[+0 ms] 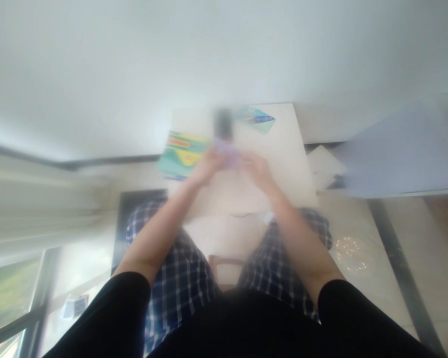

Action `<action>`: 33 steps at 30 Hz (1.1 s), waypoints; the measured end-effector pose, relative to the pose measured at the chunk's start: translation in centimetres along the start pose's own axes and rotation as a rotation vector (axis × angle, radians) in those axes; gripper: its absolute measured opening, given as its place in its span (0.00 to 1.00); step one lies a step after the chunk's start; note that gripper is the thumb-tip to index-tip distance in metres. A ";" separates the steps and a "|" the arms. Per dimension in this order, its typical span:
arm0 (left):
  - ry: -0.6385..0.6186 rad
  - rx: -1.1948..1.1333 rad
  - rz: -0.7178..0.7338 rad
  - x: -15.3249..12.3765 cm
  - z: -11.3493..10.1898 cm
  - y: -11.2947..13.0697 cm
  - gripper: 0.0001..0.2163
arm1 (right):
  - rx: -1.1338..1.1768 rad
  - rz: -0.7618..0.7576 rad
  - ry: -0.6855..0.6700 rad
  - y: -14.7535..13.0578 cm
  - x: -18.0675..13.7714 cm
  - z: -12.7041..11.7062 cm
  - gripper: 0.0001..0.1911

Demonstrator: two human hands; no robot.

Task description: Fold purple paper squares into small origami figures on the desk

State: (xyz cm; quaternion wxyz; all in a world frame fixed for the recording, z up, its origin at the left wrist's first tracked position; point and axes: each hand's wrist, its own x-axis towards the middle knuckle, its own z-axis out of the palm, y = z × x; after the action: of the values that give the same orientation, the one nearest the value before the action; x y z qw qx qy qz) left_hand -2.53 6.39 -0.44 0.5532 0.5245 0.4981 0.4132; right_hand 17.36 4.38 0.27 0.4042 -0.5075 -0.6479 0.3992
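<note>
A small pale purple object (228, 153), too blurred to name, is held between my two hands above the white table. My left hand (210, 162) grips its left side, with the fingers closed. On its right side are the bent fingers of my right hand (257, 169), also closed on it. Just beyond it stands a dark, blurred object (223, 123). Flat beside my left hand lies a green and yellow printed packet or booklet (186, 153). A blue and green printed packet (257, 119) is near the far edge.
The small white table (283, 149) stands before my knees, against a pale wall (224, 49). To the right is a large grey-lilac panel-like surface (403, 154). A curtain (37, 199) and a window (11, 298) are on the left.
</note>
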 end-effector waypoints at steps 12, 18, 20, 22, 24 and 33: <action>0.002 0.053 0.055 -0.5 0.4 0.6 0.26 | 0.239 0.200 -0.123 -0.1 0.1 0.0 0.22; -0.025 0.169 0.050 -0.4 0.3 0.4 0.26 | 0.179 0.241 -0.134 -0.1 0.0 0.0 0.24; -0.001 0.192 0.036 -0.3 0.4 0.3 0.28 | 0.123 0.201 -0.085 -0.1 0.1 0.0 0.24; 0.012 0.123 0.006 -0.2 0.5 0.1 0.31 | 0.119 0.166 -0.021 -0.2 0.1 0.0 0.25; -0.011 0.020 -0.025 -0.1 0.4 -0.1 0.32 | 0.181 0.178 -0.002 -0.4 0.1 0.0 0.26; 0.088 0.165 0.019 -0.6 0.6 0.7 0.24 | 0.188 0.264 0.015 -0.1 0.4 -0.3 0.21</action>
State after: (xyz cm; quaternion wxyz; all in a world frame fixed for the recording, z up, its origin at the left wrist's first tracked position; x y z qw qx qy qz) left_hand -1.95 5.80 0.32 0.4818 0.5544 0.5491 0.3988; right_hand 17.52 4.83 0.47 0.3989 -0.5511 -0.5322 0.5040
